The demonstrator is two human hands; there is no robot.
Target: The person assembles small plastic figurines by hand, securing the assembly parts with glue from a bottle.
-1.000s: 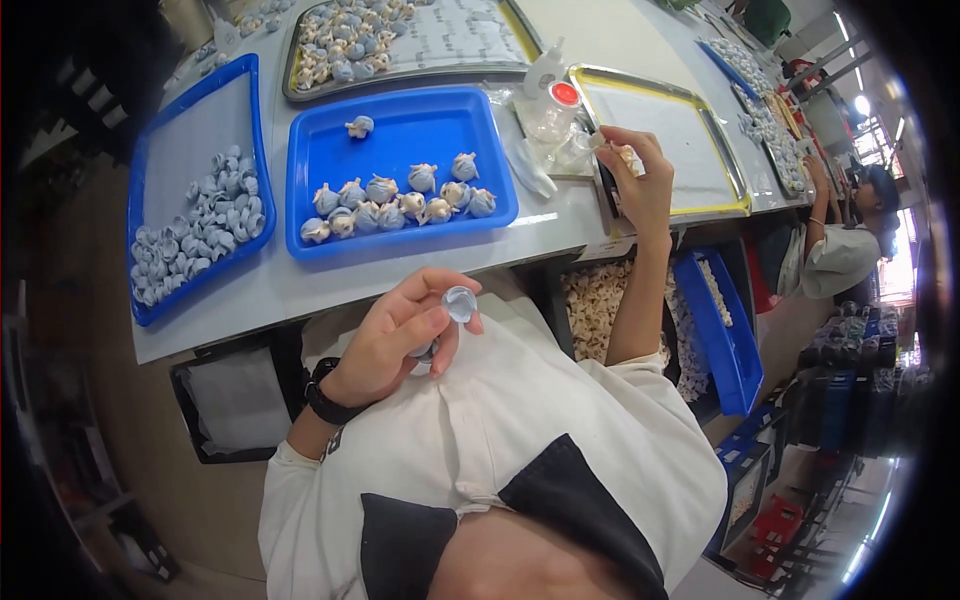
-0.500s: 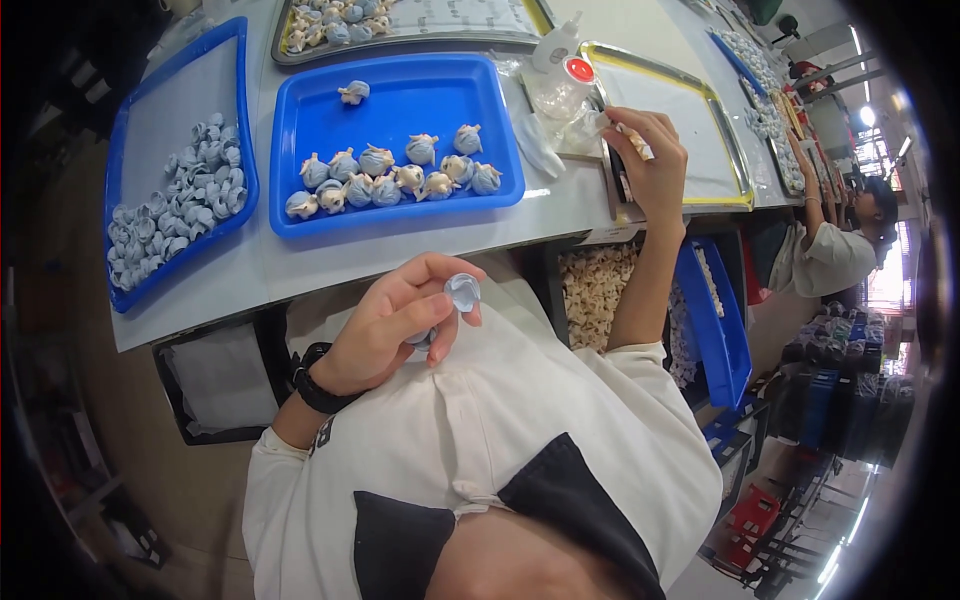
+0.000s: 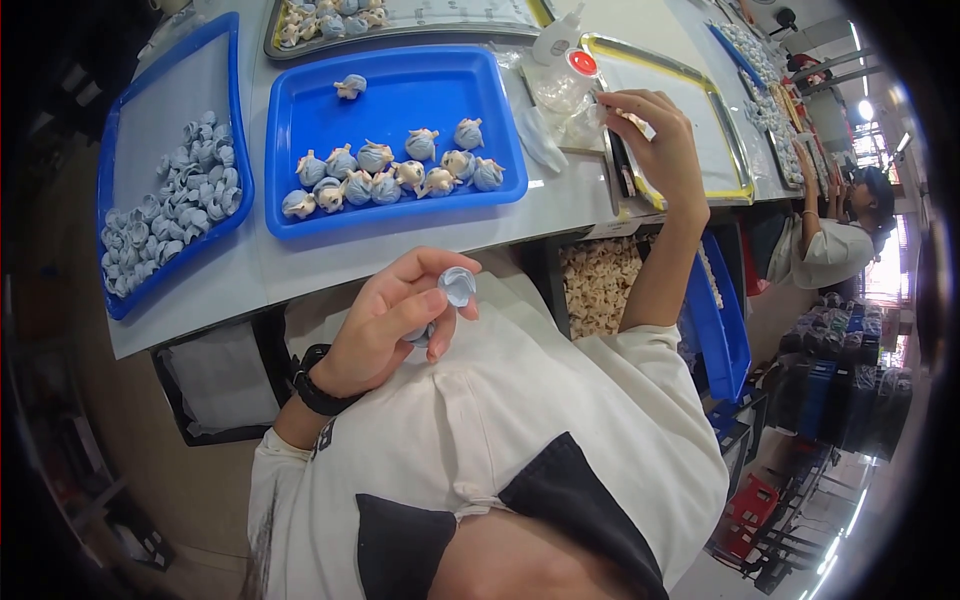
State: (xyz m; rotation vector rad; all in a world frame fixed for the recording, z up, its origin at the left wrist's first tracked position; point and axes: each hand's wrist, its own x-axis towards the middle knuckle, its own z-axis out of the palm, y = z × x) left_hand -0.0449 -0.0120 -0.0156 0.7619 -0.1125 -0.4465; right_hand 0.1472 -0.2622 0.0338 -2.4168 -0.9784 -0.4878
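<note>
My left hand is in front of my chest, with a hollow grey-blue shell piece pinched between thumb and fingers, its open side facing up. A second grey-blue piece shows under the curled fingers. Out to the right, my right hand reaches over the table with thumb and forefinger closed together beside a clear plastic jar with a red cap. Whatever its fingertips hold is too small to make out. Ahead, a blue tray carries several small cream figure heads with grey-blue hair.
Another blue tray on the left holds many loose grey-blue shells. A white squeeze bottle stands by the jar. Yellow-edged trays lie behind. Below the table edge, a bin holds cream pieces. Another person sits far right.
My right hand has shifted slightly right and up, with its wrist raised, still near the jar. The left hand and its shell have moved only a little to the left.
</note>
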